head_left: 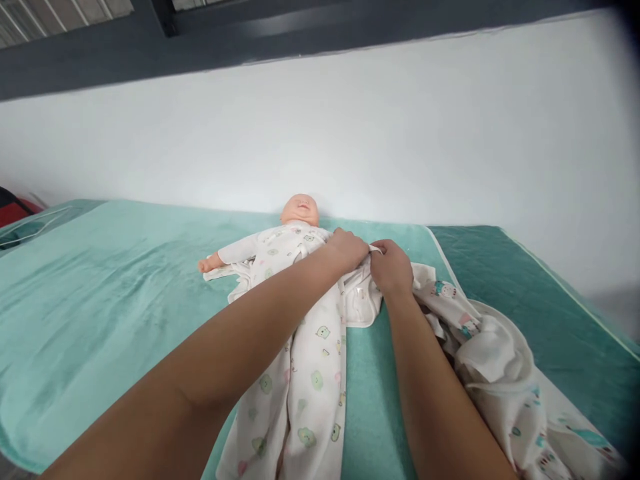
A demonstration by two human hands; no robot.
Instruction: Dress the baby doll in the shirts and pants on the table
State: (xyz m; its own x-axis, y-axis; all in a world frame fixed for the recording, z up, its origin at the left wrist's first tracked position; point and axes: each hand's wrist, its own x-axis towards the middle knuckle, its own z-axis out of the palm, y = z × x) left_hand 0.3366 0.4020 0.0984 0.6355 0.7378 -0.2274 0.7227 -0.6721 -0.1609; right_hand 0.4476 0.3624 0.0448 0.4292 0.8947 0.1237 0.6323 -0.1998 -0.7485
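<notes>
A baby doll (301, 208) lies on its back, dressed in a white baby outfit (315, 380) printed with green and pink figures. One doll arm (207, 263) sticks out bare-handed from its sleeve on the left. At the doll's other arm, my left hand (350, 249) is closed on the sleeve; the doll's hand there is hidden. Close beside it, my right hand (393, 268) pinches the white edge of that same sleeve. Below both hands a white flap of cloth (363, 303) spreads over the mat.
Rumpled white printed baby clothes (500, 353) lie in a heap to the right of my right forearm. A light green mat (125, 300) covers much of the darker green bed surface (490, 267). Behind stands a white wall (300, 140); a red and black item (15, 210) sits far left.
</notes>
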